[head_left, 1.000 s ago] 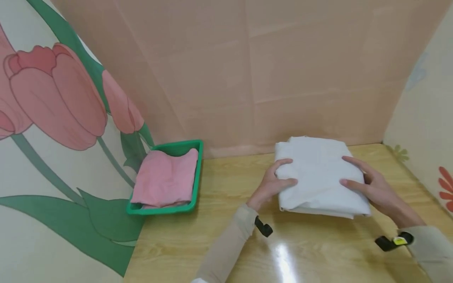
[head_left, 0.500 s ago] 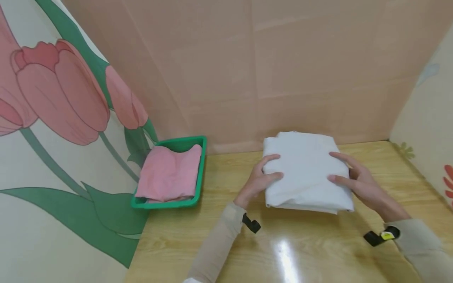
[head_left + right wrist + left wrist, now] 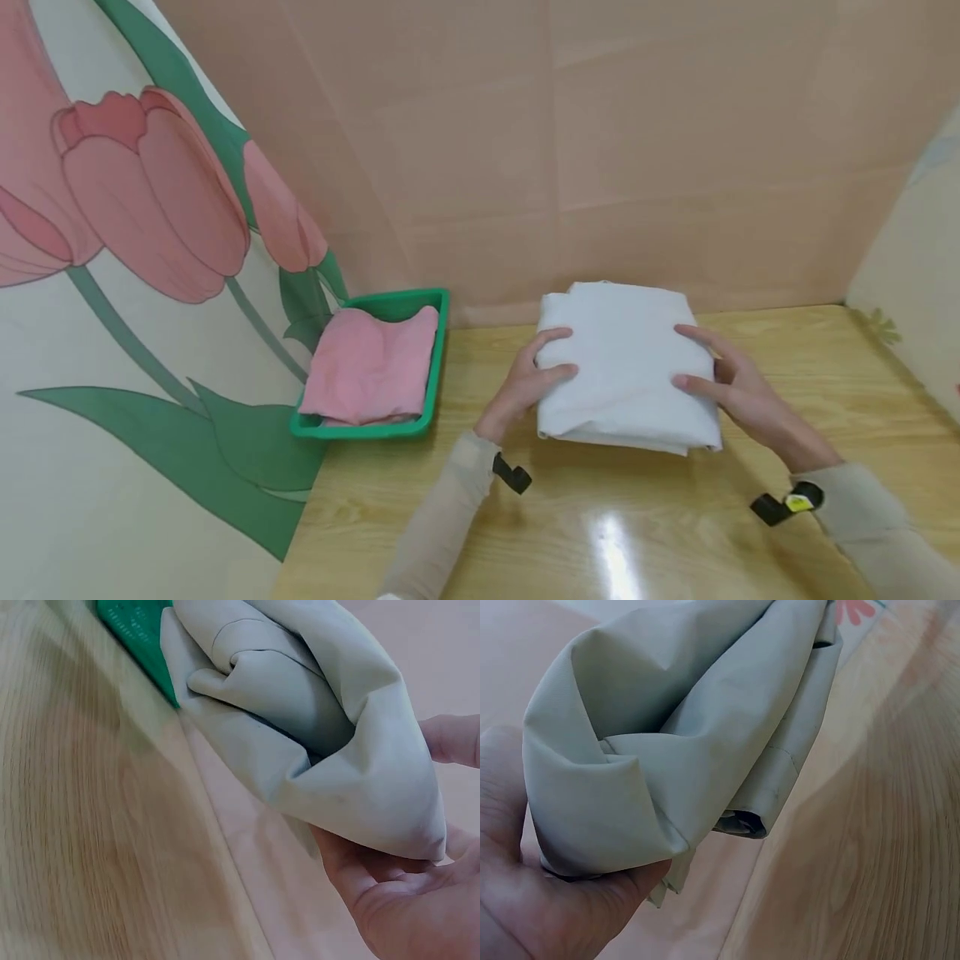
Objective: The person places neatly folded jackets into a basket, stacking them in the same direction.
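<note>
A thick folded white cloth (image 3: 622,367) is held level between both hands over the wooden table. My left hand (image 3: 525,383) grips its left side, thumb on top and other fingers beneath. On the opposite side my right hand (image 3: 742,392) holds it the same way. Loose folds and layered edges of the cloth (image 3: 652,765) show in the left wrist view, where the table lies below it. More rolled folds of the same cloth (image 3: 300,712) appear in the right wrist view, above my right hand's fingers (image 3: 352,877).
To the left stands a green plastic basket (image 3: 442,358) with a folded pink cloth (image 3: 371,362) in it. The wooden table (image 3: 570,517) meets a pinkish-brown covered wall (image 3: 525,167) at the back. A tulip-painted wall (image 3: 165,192) borders the left side.
Both hands have carried the white cloth leftward, closer to the green basket. The head view has shifted slightly to the left, and the grip looks the same.
</note>
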`<state>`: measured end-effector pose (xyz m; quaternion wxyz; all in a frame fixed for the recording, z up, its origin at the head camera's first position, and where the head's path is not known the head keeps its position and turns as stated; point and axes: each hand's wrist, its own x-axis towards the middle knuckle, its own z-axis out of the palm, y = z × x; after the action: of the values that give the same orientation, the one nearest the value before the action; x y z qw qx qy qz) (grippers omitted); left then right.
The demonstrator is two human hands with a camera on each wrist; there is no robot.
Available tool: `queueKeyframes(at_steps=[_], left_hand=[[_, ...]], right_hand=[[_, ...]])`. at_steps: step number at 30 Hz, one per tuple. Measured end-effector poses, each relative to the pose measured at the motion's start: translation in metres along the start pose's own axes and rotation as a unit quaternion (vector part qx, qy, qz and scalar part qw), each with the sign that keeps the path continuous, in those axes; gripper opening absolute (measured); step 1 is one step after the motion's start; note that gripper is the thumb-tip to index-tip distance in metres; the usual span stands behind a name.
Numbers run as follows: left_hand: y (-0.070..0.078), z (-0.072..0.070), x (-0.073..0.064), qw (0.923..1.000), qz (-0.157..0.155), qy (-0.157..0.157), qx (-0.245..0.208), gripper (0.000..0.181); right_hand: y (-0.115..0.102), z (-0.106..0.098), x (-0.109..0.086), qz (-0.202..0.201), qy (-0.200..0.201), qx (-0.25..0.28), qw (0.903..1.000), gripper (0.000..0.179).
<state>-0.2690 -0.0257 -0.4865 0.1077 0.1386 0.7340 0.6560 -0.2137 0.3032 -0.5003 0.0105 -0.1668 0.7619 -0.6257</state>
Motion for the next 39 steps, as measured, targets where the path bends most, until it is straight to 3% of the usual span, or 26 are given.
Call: queueKeyframes(at_steps=[10, 21, 30, 39], left_hand=[[0.007, -0.032, -0.011, 0.9983, 0.003, 0.036, 0.046, 0.050], [0.011, -0.075, -0.026, 0.9971, 0.024, 0.040, 0.060, 0.051], [0.016, -0.113, -0.039, 0.9917, 0.040, 0.085, 0.087, 0.052], [0.025, -0.134, -0.042, 0.9908, 0.050, 0.101, 0.075, 0.054]], right_hand=[[-0.012, 0.025, 0.019, -0.008, -0.020, -0.024, 0.9995, 0.076], [-0.020, 0.054, 0.046, -0.040, -0.050, -0.008, 0.9979, 0.077], [-0.030, 0.082, 0.071, -0.013, -0.072, -0.001, 0.9973, 0.082], [-0.033, 0.097, 0.088, -0.013, -0.086, 0.023, 0.9960, 0.083]])
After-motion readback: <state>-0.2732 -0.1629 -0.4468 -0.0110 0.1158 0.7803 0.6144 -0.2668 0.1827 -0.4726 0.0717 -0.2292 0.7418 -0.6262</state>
